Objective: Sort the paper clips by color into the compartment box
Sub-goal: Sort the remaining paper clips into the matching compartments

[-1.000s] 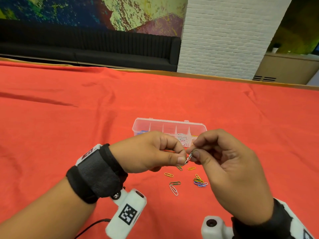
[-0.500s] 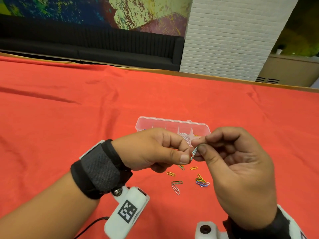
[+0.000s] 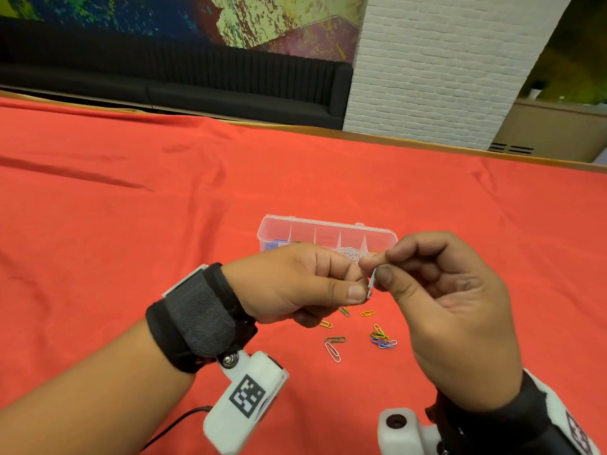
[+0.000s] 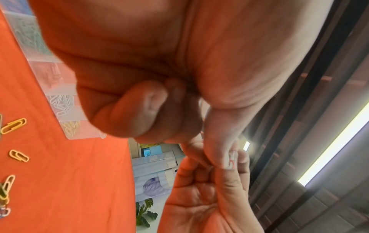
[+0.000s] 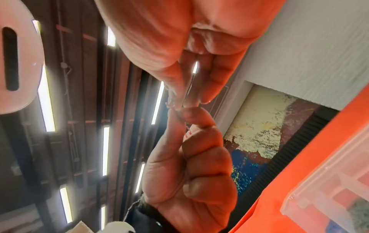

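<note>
Both hands meet in the air above the red cloth, just in front of the clear compartment box [image 3: 272, 226]. My left hand [image 3: 359, 285] and my right hand [image 3: 377, 267] each pinch linked paper clips [image 3: 371, 284] between thumb and forefinger; a red and a pale clip [image 4: 231, 159] show at the fingertips. The clips [image 5: 173, 104] are seen edge-on in the right wrist view. Loose clips [image 3: 382, 338] of mixed colours lie on the cloth below the hands. The box [image 4: 61, 100] holds green, red, white and yellow clips in separate compartments.
A white clip [image 3: 332, 351] and a green one [image 3: 335, 339] lie nearest me; orange clips [image 3: 367, 313] lie further back. The red cloth [image 3: 131, 257] covers the whole table. A black sofa [image 3: 197, 80] and white brick pillar [image 3: 443, 60] stand beyond the far edge.
Both hands have risen slightly with the pinched clips; the right hand's fingers have shifted up along them. The clips on the cloth and the box have not moved.
</note>
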